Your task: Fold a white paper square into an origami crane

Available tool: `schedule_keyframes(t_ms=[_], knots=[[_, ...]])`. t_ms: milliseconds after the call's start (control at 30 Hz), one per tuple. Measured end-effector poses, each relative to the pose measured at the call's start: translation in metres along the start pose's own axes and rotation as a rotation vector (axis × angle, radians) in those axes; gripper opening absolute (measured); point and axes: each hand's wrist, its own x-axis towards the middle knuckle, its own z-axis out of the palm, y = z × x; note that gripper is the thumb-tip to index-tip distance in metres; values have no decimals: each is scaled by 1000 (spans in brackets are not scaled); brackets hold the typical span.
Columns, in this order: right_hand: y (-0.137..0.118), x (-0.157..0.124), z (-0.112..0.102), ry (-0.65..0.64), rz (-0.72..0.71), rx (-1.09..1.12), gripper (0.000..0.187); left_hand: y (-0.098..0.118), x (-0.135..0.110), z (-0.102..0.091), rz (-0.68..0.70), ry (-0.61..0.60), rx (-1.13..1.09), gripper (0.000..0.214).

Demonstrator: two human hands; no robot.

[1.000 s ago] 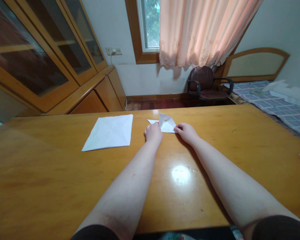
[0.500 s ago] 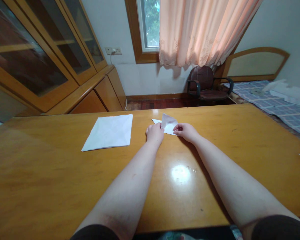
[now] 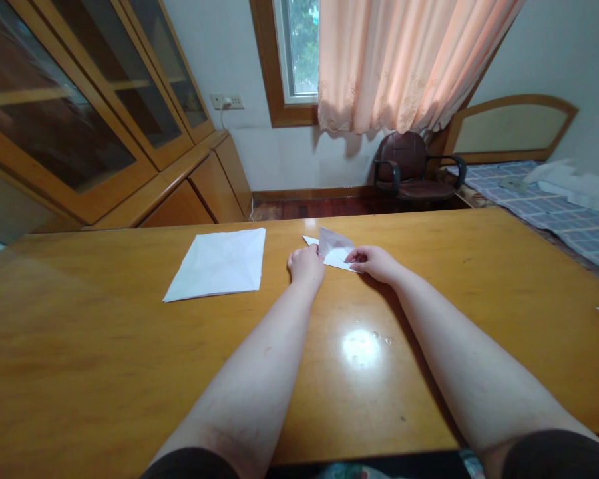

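A small folded sheet of white paper [image 3: 335, 243] lies near the far edge of the wooden table [image 3: 130, 372], one flap standing up from it. My left hand [image 3: 307, 265] is closed at the paper's left part, its fingertips partly hidden behind the hand and the flap. At the right corner, my right hand [image 3: 372, 261] pinches the paper between thumb and fingers. To the left, apart from both hands, a stack of flat white paper sheets [image 3: 219, 263] rests on the tabletop.
Beyond the table stand a brown office chair [image 3: 404, 166] and a bed [image 3: 554, 199] with a checked cover. A glass-fronted wooden cabinet [image 3: 144, 173] is at the left. A pink curtain [image 3: 394, 66] hangs by the window.
The raised flap has tilted slightly to the left and opened wider. My left hand has shifted a little left; my right hand stays nearly in place.
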Motion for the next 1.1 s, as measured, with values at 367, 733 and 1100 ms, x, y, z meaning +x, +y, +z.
schedule_keyframes(t_ms=[367,733,1100], knots=[[12,2,-14,-108,-39,-20,30,-2,1,1,-10,-12,-20,18],[5,-8,-19,-97,5,1,27,-3,1,-1,-20,-14,-11,19],[7,6,1,408,26,63,26,-1,-2,-1,-2,-11,-49,25]])
